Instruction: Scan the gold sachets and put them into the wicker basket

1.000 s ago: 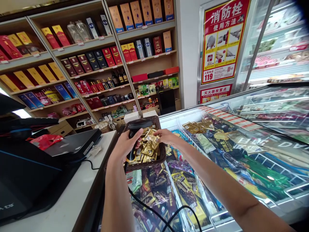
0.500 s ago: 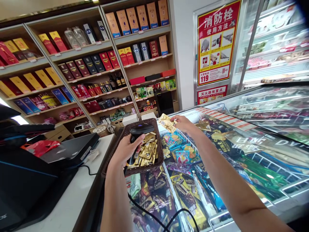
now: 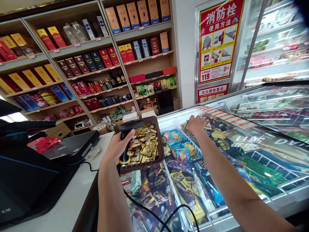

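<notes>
My left hand (image 3: 118, 146) is wrapped round the handle of a black barcode scanner (image 3: 132, 125), over the left side of a brown woven basket (image 3: 161, 146). Small gold foil packets (image 3: 147, 146) fill the basket. Out over the freezer's glass top, my right hand (image 3: 196, 124) has its fingers bent downward and closed round a gold packet (image 3: 186, 123), mostly hidden under them. Another gold packet (image 3: 208, 124) shows at the right edge of that hand. Bagged ice creams (image 3: 182, 154) lie beneath the glass in white wire baskets.
A white counter (image 3: 79, 187) with a dark till machine (image 3: 21, 180) and a red plastic bag (image 3: 43, 144) stands at the left. The scanner's black cable (image 3: 147, 211) loops across the front. Shelves of boxed goods (image 3: 96, 61) line the back wall.
My right hand has moved right and away from the basket, carrying the gold packet over the freezer glass. My left hand and the scanner have shifted left, uncovering more packets.
</notes>
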Demonstrator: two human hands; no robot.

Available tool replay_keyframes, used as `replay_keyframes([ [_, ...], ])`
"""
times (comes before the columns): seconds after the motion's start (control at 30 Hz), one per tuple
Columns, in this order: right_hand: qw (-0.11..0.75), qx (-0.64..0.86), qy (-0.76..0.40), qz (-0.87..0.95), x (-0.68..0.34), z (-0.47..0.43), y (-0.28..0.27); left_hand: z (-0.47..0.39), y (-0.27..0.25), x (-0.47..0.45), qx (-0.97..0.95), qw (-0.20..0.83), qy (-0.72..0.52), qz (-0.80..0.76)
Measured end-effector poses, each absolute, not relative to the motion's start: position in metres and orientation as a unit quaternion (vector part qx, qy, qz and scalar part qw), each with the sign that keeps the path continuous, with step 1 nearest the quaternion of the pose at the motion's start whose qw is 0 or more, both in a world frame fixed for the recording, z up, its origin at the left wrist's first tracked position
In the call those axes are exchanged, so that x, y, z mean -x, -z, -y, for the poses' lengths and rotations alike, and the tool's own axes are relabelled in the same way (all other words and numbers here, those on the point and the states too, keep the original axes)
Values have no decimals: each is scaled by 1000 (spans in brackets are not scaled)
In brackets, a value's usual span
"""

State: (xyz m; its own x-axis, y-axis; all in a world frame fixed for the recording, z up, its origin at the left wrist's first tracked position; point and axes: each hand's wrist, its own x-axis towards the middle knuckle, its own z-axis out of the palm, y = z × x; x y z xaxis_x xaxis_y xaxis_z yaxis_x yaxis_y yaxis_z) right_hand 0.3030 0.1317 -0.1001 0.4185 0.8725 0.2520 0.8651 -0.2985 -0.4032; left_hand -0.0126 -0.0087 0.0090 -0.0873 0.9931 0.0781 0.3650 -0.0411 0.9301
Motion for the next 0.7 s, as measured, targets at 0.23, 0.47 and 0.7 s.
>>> replay_keyframes([
  [0.23,250,588,-98,763,-195,-91,86,8,-5,14,-580,344,-447,-588],
  [0.47,157,480,3,863,-131,-49,113,6,-2,16,-593,340,-427,-592],
  [0.7,224,468,46,854,-148,-56,94,6,-1,13,-589,347,-439,-583],
])
